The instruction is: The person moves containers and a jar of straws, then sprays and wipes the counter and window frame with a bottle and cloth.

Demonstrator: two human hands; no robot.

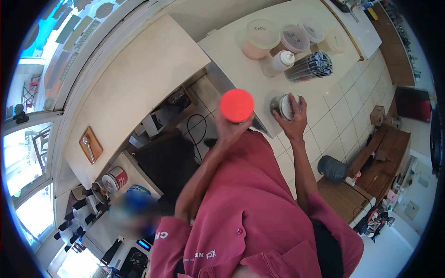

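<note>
My left hand [230, 131] is closed around a jar with a bright red lid [237, 105], held up near the counter's edge. Most of that jar's body is hidden under its lid and my fingers. My right hand [294, 121] grips a glass jar with a whitish lid [286, 109], fingers spread over its top and side. This second jar is at the near end of the pale counter [252, 85]. Beyond it are a white-capped squeeze bottle [278, 63] and a clear holder of wrapped straws [309, 67].
A green-lidded tub marked TACO [261, 34] and several other lidded tubs stand at the counter's back. To the left, a wooden tray [95, 145] with a spoon lies on another counter [139, 78]. A person with a blurred head [134, 213] is at the lower left.
</note>
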